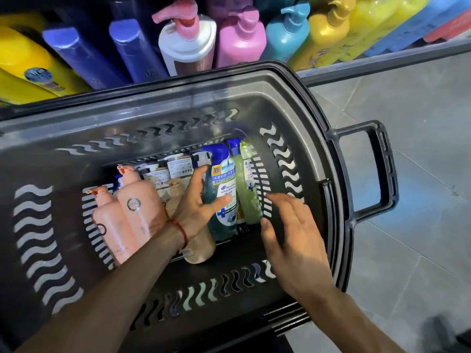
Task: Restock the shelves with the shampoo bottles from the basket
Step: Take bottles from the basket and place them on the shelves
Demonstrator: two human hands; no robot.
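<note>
Both hands in basket (280,80): your left hand (196,210) clamps teal bottle (221,179), thumb over label; right hand (288,233) beside green bottle (246,189), fingers apart.

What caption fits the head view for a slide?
Left hand grips a blue-capped shampoo bottle in the grey basket; right hand open beside a green bottle.
</note>
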